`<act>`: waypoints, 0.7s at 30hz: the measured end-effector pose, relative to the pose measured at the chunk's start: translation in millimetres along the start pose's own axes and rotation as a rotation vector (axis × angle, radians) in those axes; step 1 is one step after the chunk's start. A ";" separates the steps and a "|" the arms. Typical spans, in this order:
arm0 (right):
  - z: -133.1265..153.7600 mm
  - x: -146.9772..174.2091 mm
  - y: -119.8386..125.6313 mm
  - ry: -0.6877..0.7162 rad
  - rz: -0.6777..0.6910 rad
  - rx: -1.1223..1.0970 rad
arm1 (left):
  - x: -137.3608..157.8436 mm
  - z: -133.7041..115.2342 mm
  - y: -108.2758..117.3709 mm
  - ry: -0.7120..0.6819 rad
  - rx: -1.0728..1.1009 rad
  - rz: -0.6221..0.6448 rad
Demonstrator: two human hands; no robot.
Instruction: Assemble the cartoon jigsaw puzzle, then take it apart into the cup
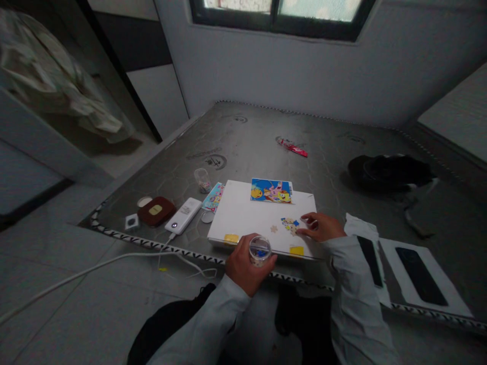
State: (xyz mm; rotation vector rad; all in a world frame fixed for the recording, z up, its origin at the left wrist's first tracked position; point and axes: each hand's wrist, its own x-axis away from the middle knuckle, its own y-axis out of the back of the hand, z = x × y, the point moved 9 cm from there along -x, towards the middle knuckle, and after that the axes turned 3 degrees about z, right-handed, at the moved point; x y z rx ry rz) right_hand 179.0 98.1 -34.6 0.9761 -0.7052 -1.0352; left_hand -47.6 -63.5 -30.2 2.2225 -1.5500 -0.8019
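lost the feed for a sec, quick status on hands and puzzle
Left hand grips clear cup. Right hand fingertips on puzzle pieces, white board. Nothing in the way.

We see a clear, glossy plastic round cup [259,249] above a smooth matt white rectangular board [247,215], a glossy printed cartoon picture card [271,191], and a grey quilted fabric mattress [266,147] with a faint sheen.

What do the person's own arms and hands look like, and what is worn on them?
Both arms are covered by long, loose, light grey sleeves ending at the wrists. The left hand and right hand are bare: no gloves, and no ring or watch shows.
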 end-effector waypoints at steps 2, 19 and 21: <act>3.2 -0.6 -7.0 -0.012 0.005 -0.010 | -0.5 -0.8 -1.4 0.002 0.001 0.009; 9.0 1.4 -23.1 -0.068 0.038 -0.281 | 0.3 -0.3 -8.5 -0.020 -0.016 0.022; 6.3 1.2 -24.2 -0.077 0.040 -0.304 | 1.2 -0.1 -8.1 -0.018 -0.010 0.031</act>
